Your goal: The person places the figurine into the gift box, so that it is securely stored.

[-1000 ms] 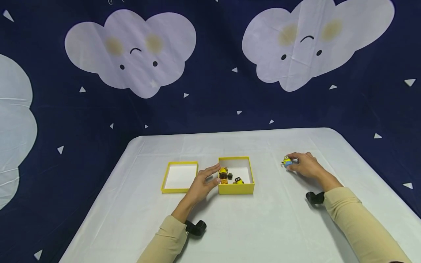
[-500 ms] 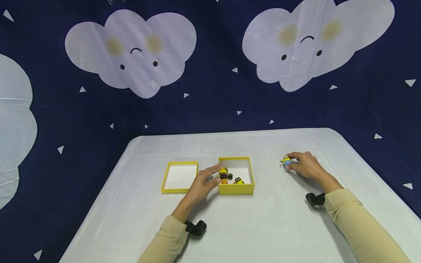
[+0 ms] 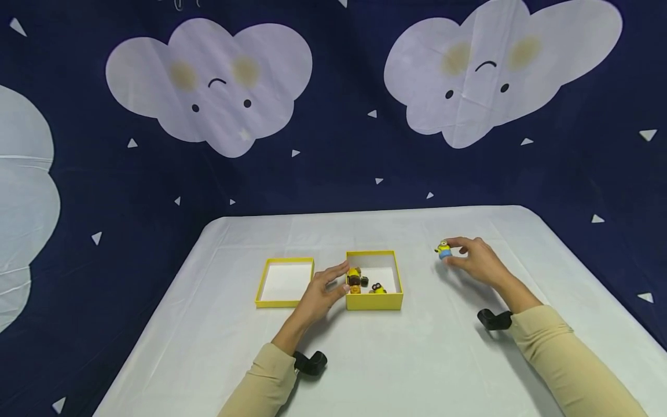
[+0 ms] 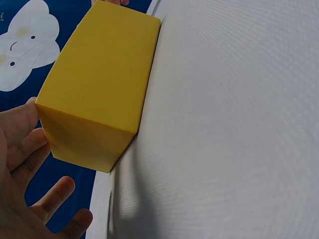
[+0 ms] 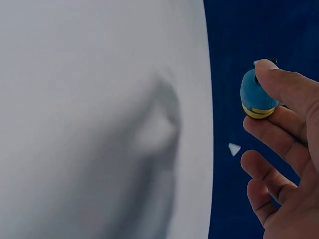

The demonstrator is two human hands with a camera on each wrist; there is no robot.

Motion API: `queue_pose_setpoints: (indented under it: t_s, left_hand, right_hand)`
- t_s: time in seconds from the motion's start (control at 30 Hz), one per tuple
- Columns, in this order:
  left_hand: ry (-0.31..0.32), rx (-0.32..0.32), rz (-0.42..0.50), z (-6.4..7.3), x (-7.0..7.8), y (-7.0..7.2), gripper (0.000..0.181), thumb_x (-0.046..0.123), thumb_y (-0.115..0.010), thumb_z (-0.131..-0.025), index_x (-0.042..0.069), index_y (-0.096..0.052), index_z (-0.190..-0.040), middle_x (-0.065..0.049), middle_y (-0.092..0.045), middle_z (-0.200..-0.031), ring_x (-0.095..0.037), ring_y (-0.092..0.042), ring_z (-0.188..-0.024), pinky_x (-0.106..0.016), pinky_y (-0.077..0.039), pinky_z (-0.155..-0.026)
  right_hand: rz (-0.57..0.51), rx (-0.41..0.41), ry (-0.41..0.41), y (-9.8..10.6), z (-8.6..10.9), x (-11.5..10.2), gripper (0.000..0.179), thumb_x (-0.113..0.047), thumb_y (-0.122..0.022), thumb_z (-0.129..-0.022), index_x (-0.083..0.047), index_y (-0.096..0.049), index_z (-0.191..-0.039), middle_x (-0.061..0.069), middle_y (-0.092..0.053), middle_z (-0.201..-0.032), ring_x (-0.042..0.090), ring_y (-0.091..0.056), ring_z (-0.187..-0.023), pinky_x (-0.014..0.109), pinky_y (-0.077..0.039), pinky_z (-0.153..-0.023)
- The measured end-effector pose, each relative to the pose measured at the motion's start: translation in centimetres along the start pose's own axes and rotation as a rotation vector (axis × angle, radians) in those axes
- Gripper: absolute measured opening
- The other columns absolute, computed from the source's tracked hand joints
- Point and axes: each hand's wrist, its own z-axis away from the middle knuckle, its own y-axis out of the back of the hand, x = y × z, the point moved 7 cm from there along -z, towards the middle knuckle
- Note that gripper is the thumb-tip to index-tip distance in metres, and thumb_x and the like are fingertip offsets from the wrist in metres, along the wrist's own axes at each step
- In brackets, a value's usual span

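Note:
My right hand [image 3: 480,262] pinches a small yellow-and-blue Minion figure [image 3: 443,250] between thumb and fingertips, raised above the white table. In the right wrist view the figure's blue lower part [image 5: 255,92] shows beside the thumb, while the other fingers are loosely bent. My left hand [image 3: 319,293] touches the left side of an open yellow box [image 3: 374,300] with its thumb and fingers spread. In the left wrist view those fingertips rest at the box's upper edge. Inside the box lie a yellow-and-brown figure [image 3: 354,277] and another yellow figure with black goggles [image 3: 378,288].
Left of the box, a shallow yellow-rimmed lid [image 3: 285,282] lies with its white inside up. White cloth [image 3: 417,359] covers the table, whose back edge meets a dark blue curtain [image 3: 333,179] printed with clouds. A black wrist mount [image 3: 311,363] sticks out from the left wrist.
My right hand has lifted the Minion figure and moved it left, towards the box. The left hand stays at the box's side. The head view has tilted slightly.

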Motion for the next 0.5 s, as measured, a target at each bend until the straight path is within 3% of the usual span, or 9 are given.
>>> queue_pose_setpoints:
  t_s: [0.27, 0.5]
  left_hand:
    - [-0.018, 0.002, -0.001, 0.0, 0.1, 0.0, 0.048, 0.022, -0.060, -0.092, 0.014, -0.049, -0.138, 0.006, -0.042, -0.148, -0.028, -0.036, -0.135, -0.054, -0.029, -0.111]
    - [-0.012, -0.001, 0.002, 0.0, 0.1, 0.0, 0.048, 0.022, -0.060, -0.092, 0.013, -0.049, -0.138, 0.007, -0.042, -0.149, -0.027, -0.036, -0.135, -0.052, -0.030, -0.111]
  right_hand:
    - [-0.056, -0.028, -0.041, -0.5, -0.4, -2.1, 0.061, -0.045, -0.068, -0.083, -0.011, -0.054, -0.131, 0.020, -0.061, -0.117, 0.032, -0.053, -0.104, 0.034, -0.041, -0.071]
    - [-0.092, -0.052, -0.053, -1.6, -0.6, -4.2, 0.062, -0.047, -0.068, -0.083, -0.014, -0.053, -0.133, 0.019, -0.060, -0.118, 0.032, -0.053, -0.106, 0.032, -0.042, -0.070]
